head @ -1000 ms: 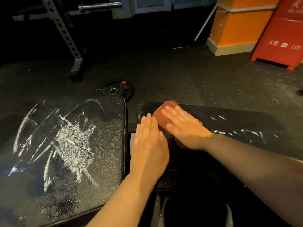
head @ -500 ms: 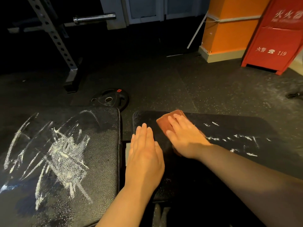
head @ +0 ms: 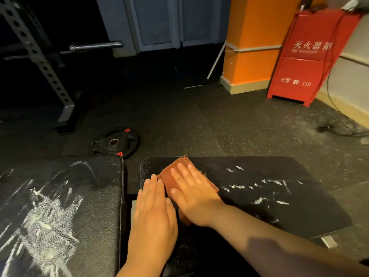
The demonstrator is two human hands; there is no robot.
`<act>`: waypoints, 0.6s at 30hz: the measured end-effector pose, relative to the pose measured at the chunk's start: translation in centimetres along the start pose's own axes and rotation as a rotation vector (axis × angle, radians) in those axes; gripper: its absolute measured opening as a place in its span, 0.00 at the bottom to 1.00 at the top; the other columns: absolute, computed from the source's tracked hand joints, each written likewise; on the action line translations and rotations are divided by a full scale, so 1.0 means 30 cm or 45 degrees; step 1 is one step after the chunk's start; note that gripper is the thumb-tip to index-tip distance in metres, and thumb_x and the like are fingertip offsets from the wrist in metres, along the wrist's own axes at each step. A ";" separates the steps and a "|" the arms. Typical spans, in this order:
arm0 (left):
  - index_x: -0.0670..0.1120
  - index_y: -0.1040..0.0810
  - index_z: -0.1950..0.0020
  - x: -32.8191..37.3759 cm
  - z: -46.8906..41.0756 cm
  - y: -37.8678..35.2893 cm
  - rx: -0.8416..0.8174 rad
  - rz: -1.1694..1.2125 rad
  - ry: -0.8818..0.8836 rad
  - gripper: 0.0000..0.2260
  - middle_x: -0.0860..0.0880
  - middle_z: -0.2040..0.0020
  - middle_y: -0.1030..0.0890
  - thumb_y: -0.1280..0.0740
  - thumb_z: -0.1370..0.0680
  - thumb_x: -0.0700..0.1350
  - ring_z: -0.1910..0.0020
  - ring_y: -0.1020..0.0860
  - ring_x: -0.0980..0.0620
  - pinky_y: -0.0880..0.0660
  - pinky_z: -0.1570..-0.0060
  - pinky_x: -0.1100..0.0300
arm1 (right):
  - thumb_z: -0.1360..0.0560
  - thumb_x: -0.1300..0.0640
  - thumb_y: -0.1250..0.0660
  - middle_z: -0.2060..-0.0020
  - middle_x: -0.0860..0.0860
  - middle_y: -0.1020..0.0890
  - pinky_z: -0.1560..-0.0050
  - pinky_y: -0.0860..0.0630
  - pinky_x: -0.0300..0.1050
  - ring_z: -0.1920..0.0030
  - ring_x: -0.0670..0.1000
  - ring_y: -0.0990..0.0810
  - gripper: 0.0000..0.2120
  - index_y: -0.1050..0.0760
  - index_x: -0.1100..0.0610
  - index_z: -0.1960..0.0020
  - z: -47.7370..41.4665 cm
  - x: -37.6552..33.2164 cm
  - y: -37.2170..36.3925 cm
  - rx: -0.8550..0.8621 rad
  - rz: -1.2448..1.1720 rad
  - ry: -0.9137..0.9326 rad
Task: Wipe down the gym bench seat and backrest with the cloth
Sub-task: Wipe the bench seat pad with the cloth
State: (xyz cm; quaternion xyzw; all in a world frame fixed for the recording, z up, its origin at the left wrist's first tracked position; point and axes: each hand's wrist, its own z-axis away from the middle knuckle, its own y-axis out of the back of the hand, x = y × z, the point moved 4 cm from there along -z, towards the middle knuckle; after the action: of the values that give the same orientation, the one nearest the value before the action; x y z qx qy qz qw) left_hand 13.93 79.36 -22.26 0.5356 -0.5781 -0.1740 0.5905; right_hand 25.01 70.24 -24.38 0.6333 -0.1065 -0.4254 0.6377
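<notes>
A black gym bench fills the lower view in two pads. The seat pad (head: 279,216) on the right carries white chalk streaks toward its right half. The backrest pad (head: 69,206) on the left is heavily smeared with white chalk. A folded orange-brown cloth (head: 171,176) lies near the seat pad's left far corner. My right hand (head: 193,193) presses flat on the cloth with straight fingers. My left hand (head: 153,212) rests flat on the seat pad beside it, fingertips touching the cloth's left edge.
A black weight plate (head: 115,142) lies on the rubber floor just beyond the gap between the pads. A rack upright (head: 38,56) and a barbell end (head: 95,46) stand far left. An orange pillar (head: 257,43) and a red fire extinguisher cabinet (head: 307,56) stand far right, with cables (head: 339,129) on the floor.
The view has tilted up, showing more of the floor and wall. Both hands stay flat at the seat pad's left end, the right hand still on the cloth near the far corner.
</notes>
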 end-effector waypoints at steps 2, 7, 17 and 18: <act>0.45 0.40 0.20 0.005 0.003 0.000 0.002 -0.012 0.003 0.26 0.50 0.19 0.44 0.51 0.17 0.51 0.21 0.54 0.60 0.58 0.24 0.62 | 0.15 0.42 0.56 0.20 0.43 0.63 0.22 0.67 0.49 0.22 0.46 0.70 0.28 0.60 0.44 0.19 0.020 -0.037 -0.019 0.008 -0.037 -0.008; 0.47 0.45 0.18 0.036 -0.003 0.013 -0.040 0.045 0.015 0.24 0.52 0.18 0.50 0.51 0.15 0.46 0.21 0.58 0.61 0.63 0.24 0.63 | 0.16 0.39 0.52 0.21 0.39 0.64 0.23 0.67 0.45 0.23 0.42 0.70 0.30 0.61 0.43 0.19 0.131 0.018 0.012 0.015 0.032 0.239; 0.45 0.46 0.18 0.020 0.004 0.022 -0.076 0.060 0.037 0.24 0.49 0.18 0.50 0.49 0.15 0.46 0.19 0.56 0.56 0.63 0.23 0.62 | 0.15 0.42 0.52 0.19 0.42 0.59 0.22 0.65 0.48 0.20 0.47 0.66 0.29 0.58 0.46 0.18 0.060 0.003 -0.003 0.049 -0.022 0.089; 0.45 0.46 0.18 0.022 0.005 0.021 -0.077 0.061 0.030 0.24 0.49 0.18 0.50 0.51 0.15 0.46 0.19 0.56 0.56 0.63 0.23 0.61 | 0.15 0.41 0.51 0.20 0.40 0.58 0.22 0.65 0.45 0.21 0.44 0.65 0.29 0.57 0.44 0.18 0.097 0.026 0.007 0.045 -0.025 0.197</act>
State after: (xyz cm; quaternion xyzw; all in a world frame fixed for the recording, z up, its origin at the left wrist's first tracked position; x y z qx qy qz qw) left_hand 13.72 78.98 -21.45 0.5055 -0.5781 -0.1708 0.6173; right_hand 23.62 67.61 -23.98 0.6765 -0.0581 -0.3793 0.6286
